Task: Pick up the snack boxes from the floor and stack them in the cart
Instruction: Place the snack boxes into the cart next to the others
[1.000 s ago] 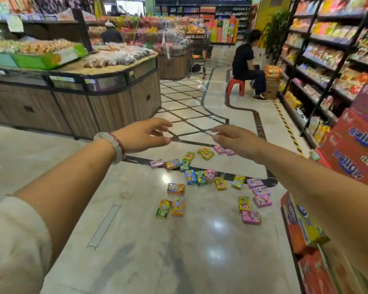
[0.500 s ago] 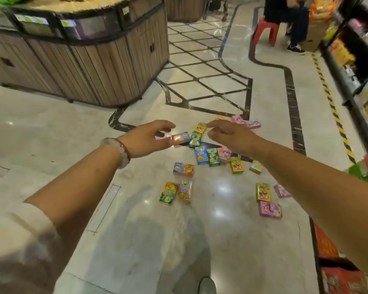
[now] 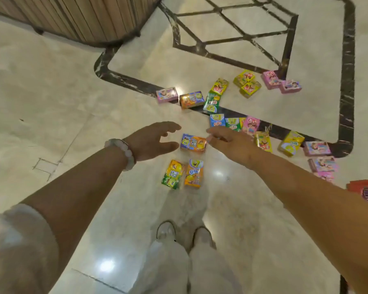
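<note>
Two hands are reaching down toward snack boxes scattered on the marble floor (image 3: 51, 102). The left hand (image 3: 153, 141), with a pale bead bracelet (image 3: 123, 153) at its wrist, is spreading its fingers and thumb loosely, holding nothing. The right hand (image 3: 232, 143) is stretching out with relaxed fingers, also holding nothing, its fingertips appearing just to meet the edge of an orange-and-purple box (image 3: 193, 142) lying between the two hands. Just below that box, nearer the person, a green-and-yellow box (image 3: 173, 174) and an orange box (image 3: 194, 174) are lying side by side. Beyond the hands, a pink box (image 3: 167, 94), another orange box (image 3: 191, 99) and a green box (image 3: 211, 102) are sitting along a dark inlaid stripe (image 3: 346, 81). Past the right hand's knuckles a blue box (image 3: 217, 120) and several green, pink and yellow ones are clustering, with more pink boxes (image 3: 317, 148) lying farther out to that hand's right. Below the arms, pale trousers (image 3: 174, 268) and shoes (image 3: 166, 230) are showing.
</note>
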Tool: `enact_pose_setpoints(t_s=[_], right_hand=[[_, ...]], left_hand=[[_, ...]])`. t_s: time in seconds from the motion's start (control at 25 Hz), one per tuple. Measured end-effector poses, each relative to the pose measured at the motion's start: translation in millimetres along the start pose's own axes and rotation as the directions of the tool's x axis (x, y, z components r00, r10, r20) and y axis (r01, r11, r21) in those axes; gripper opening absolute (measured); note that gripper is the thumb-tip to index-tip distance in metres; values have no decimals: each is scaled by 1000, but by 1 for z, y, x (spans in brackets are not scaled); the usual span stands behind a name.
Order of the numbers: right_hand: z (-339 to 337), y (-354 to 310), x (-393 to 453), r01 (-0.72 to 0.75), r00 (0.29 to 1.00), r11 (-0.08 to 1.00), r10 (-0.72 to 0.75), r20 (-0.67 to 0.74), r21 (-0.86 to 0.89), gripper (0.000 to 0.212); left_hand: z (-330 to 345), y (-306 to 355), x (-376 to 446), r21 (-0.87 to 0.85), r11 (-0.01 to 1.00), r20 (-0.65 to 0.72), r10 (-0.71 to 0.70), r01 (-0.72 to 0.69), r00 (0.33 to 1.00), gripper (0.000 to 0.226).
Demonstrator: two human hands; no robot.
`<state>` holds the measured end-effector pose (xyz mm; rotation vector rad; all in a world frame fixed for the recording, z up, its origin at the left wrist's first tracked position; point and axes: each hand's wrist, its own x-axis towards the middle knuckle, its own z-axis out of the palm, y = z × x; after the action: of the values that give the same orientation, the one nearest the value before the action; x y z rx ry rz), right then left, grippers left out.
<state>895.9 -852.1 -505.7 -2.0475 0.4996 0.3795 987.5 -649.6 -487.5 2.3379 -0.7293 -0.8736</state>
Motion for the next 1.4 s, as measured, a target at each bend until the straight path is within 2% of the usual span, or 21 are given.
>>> enact_pose_setpoints(t_s=[0.24,0.4,0.48,0.6,0.72,0.92,1.04,1.12,1.24,1.32,1.4], right_hand=[[119,191,141,-178,983,984,178,-30,8,34],[195,318,224,-305,951,951,303,-63,-42,48],[222,361,251,-359,933,929,354,-67,-89,52],[250,404,281,-399,917,911,394,-69,-100,58],[264,417,296,-423,903,905,426,-57,46,60],[282,420,300,-479,857,840,511,-72,255,78],[275,414,308,-421,849,778,519,-100,466,52],[272,406,308,-363,860,729,502,-92,580,50],[269,390,307,-305,889,639,457,-30,706,52],[256,372,312,-233,918,647,394,-57,726,48],[232,342,314,-148,942,668,319,-101,730,43]], left_hand=[[156,-174,129,-18,989,45,-145,146,988,50],[268,-295,206,-14,958,63,-286,288,956,67],[304,-335,235,-36,924,40,-380,381,924,79],[338,-368,267,-160,864,8,-483,478,876,90],[355,-377,277,-268,799,41,-549,538,835,87],[368,-375,280,-326,764,7,-587,556,810,56],[365,-377,287,-468,726,-37,-586,504,810,59],[365,-379,288,-555,686,-39,-587,471,809,57],[356,-378,290,-682,614,-62,-589,397,805,40],[332,-368,296,-779,550,-81,-566,302,821,52],[296,-349,301,-798,560,-116,-506,224,854,63]])
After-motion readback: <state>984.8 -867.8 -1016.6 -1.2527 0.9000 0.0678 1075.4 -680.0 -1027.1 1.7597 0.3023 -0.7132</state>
